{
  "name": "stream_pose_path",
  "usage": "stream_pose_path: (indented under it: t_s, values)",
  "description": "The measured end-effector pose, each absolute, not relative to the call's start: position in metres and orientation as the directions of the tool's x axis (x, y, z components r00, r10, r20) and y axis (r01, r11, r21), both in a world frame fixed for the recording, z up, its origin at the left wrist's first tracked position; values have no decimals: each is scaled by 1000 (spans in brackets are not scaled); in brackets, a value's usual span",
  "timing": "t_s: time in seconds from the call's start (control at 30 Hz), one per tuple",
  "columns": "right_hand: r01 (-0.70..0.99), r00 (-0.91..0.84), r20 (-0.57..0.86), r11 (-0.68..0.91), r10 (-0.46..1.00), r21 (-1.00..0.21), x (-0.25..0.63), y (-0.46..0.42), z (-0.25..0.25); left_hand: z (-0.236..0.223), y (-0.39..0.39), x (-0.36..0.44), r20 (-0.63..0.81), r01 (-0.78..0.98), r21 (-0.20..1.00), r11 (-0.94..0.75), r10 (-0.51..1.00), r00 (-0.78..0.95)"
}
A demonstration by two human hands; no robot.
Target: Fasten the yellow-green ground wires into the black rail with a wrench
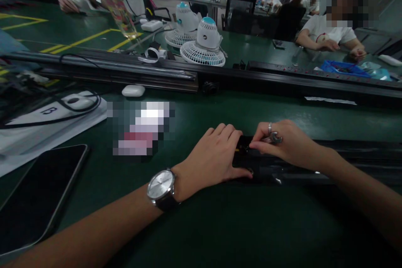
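Two white fans stand near, apparently, a bottle.

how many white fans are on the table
2. The nearer white fan stands just beyond the long black rail; the farther white fan is behind it, slightly left. Clutter could hide more.

I had two sets of bare fingers, one round silver-faced wristwatch with a dark strap, one slim silver ring and one small silver metal tool; I counted two white plastic fans with turquoise tops and one tall clear bottle.
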State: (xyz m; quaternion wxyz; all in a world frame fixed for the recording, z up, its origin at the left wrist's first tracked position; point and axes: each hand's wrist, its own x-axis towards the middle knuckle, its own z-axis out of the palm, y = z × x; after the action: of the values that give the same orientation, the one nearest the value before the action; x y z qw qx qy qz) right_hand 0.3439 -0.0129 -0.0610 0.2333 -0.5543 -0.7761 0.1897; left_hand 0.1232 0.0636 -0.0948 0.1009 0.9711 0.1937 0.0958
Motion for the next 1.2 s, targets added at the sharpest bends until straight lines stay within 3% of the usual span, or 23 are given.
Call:
stream_pose_path:
  t_s: [0.47,0.83,1.2]
  values:
    - [742,-328,85,312,941,-593,350,-12,-53,-92,65,122,133,336,242,-910,374,918]
    - [726,-316,-25,225,948,-649,356,-8,-41,-92,66,123,127,336,235,-912,372,920]
    - [638,-344,18,248,939,-729,354,-4,-45,-93,64,124,119,361,222,-906,393,912]
